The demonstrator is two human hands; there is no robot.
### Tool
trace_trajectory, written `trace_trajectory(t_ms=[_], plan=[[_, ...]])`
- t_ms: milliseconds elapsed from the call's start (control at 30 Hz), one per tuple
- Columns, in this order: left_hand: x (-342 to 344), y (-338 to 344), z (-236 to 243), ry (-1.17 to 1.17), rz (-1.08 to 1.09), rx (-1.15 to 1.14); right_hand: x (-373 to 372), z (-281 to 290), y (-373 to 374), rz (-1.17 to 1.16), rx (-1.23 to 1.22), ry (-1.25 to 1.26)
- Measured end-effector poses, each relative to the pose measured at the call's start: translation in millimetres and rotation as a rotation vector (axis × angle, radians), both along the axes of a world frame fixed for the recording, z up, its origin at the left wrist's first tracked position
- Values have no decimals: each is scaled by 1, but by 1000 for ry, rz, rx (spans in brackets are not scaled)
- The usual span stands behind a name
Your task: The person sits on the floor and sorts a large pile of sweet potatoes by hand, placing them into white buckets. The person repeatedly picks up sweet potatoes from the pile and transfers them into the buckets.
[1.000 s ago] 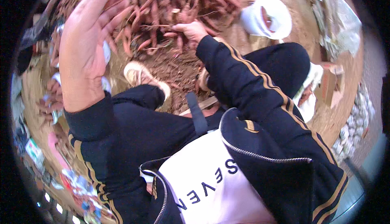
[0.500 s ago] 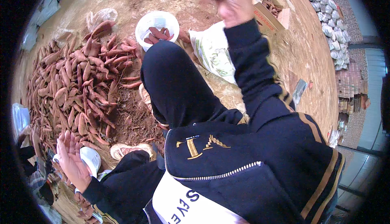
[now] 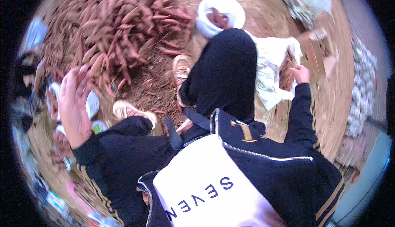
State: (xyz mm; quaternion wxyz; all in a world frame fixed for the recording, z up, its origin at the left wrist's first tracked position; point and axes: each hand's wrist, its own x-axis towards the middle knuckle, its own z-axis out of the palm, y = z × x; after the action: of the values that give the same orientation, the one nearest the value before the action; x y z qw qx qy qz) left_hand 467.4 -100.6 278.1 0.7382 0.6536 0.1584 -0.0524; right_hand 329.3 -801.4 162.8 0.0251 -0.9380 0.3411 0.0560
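White sack [image 3: 271,68] stays open because my right hand [image 3: 300,74] pinches its edge, while my left hand [image 3: 74,103], fingers spread and empty, hovers beside the reddish sweet potato pile [image 3: 111,41].

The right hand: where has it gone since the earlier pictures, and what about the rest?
The right hand left the pile of sweet potatoes, rose, then dropped to grip the white sack's edge. The left hand stayed raised, open and empty. The white bucket remains by the knee.
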Motion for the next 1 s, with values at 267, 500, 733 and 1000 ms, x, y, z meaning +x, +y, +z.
trace_trajectory(t_ms=[267, 500, 733, 1000], plan=[[-14, -3, 30, -101, 83, 125, 261, 88, 283, 976, 622, -453], [-8, 9, 23, -52, 29, 384, 294, -76, 495, 1464, 139, 635], [-20, 40, 12, -38, 88, 458, 236, -258, 470, 630, 12, 441], [-37, 61, 8, 15, 56, 515, 230, -271, 474, 627, -32, 313]])
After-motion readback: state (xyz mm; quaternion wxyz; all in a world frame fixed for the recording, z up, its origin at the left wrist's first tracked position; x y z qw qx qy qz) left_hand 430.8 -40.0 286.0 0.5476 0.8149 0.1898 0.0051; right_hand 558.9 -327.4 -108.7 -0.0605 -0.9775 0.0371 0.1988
